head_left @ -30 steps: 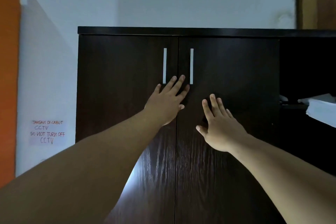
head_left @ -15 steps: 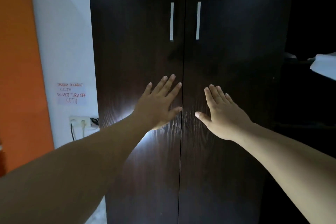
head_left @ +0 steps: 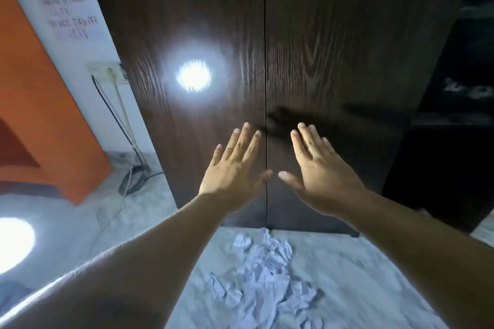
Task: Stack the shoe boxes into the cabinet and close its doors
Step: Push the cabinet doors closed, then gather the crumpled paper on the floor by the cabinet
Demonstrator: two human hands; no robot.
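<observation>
Doors: cabinet doors [head_left: 334,61] meet at a thin seam, shoe boxes hidden behind.
Fingers: your left hand [head_left: 235,165] and right hand [head_left: 318,168] spread flat, holding nothing.
Handling: rigid panels likely swing easily; press near the seam.

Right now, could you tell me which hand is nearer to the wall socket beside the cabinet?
Left. The left hand lies on the left door, the side toward the wall socket; the right hand is beyond the seam on the right door.

Cabinet [head_left: 334,61] doors closed, left hand [head_left: 235,168] and right hand [head_left: 318,171] before them (either side of the seam), crumpled paper [head_left: 264,275] on floor [head_left: 361,275] below
</observation>
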